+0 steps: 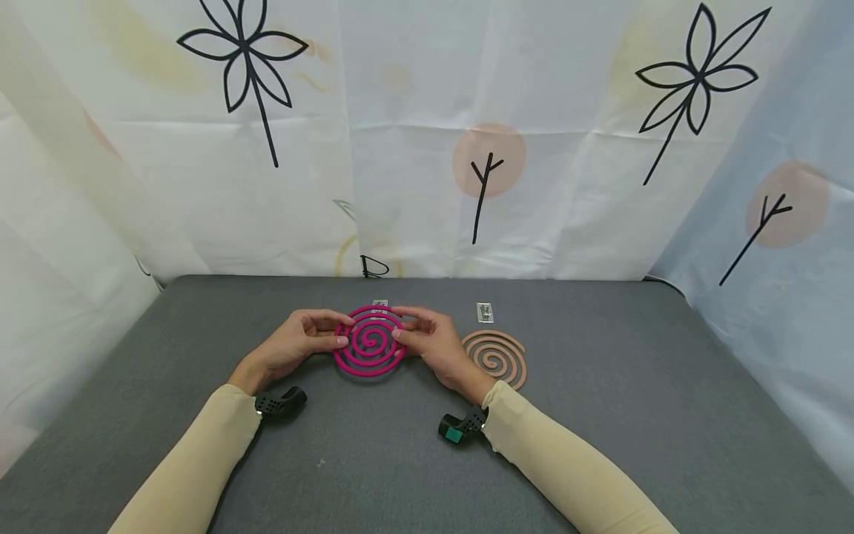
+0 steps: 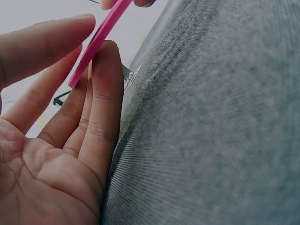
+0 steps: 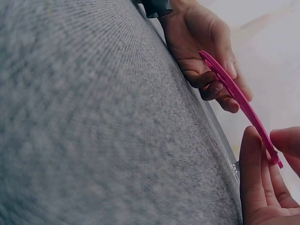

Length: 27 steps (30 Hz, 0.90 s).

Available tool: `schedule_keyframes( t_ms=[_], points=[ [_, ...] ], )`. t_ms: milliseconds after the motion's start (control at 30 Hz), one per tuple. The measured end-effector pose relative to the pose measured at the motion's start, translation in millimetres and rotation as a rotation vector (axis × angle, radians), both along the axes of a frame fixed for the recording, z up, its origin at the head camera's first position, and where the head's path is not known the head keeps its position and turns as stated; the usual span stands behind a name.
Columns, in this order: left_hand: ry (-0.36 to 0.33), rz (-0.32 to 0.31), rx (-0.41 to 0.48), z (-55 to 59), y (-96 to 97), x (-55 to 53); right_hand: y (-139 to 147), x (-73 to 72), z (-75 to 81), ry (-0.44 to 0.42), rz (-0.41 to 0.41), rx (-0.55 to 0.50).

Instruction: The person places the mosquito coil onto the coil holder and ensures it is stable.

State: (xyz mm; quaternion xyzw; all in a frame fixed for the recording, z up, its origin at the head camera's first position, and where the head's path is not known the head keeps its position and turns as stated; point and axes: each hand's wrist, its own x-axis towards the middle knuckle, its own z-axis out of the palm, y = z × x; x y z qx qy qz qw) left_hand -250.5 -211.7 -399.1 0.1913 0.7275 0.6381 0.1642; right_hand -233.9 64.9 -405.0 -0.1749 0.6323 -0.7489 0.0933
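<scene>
A bright pink spiral mosquito coil (image 1: pixel 369 340) is held up, tilted, above the grey table. My left hand (image 1: pixel 288 345) pinches its left rim between thumb and fingers. On the opposite rim, my right hand (image 1: pixel 437 343) grips with the thumb on the near face and fingers behind. In the left wrist view the coil (image 2: pixel 102 38) appears edge-on between thumb and fingers. The right wrist view shows the same thin coil (image 3: pixel 244 104) spanning both hands. A tan mosquito coil (image 1: pixel 492 362) lies flat on the table beside my right wrist.
A small silver metal piece (image 1: pixel 485 312) lies behind the tan coil. Another similar piece (image 1: pixel 380 302) is partly hidden behind the pink coil. The grey table (image 1: pixel 373 460) ends at a white patterned curtain (image 1: pixel 407 148), which also hangs along both sides.
</scene>
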Motion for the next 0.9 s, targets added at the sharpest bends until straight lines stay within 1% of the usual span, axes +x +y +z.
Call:
schedule_keyframes(
  t_ms=[133,233,367,467,600,800,900],
  points=[
    [-0.007,0.004,-0.006,-0.9,0.6,-0.4,-1,-0.4,-0.3,0.008,-0.013,0.036],
    [-0.006,-0.003,-0.002,-0.7,0.3,-0.5,-1,-0.3,-0.1,-0.004,-0.02,0.054],
    [-0.007,-0.023,0.017,1.0,-0.1,-0.7,-1,0.4,1.1,-0.019,-0.016,0.053],
    [-0.022,-0.036,0.039,3.0,0.2,-0.7,0,0.9,2.6,-0.025,-0.001,0.035],
    [-0.044,-0.035,0.065,8.7,1.4,0.9,1,0.9,6.2,-0.029,0.012,0.006],
    [-0.021,-0.028,0.087,20.3,5.2,4.2,1,0.8,15.7,-0.038,-0.017,-0.014],
    [-0.017,-0.029,0.101,23.9,7.5,5.2,1,0.3,18.8,-0.039,-0.028,-0.018]
  ],
)
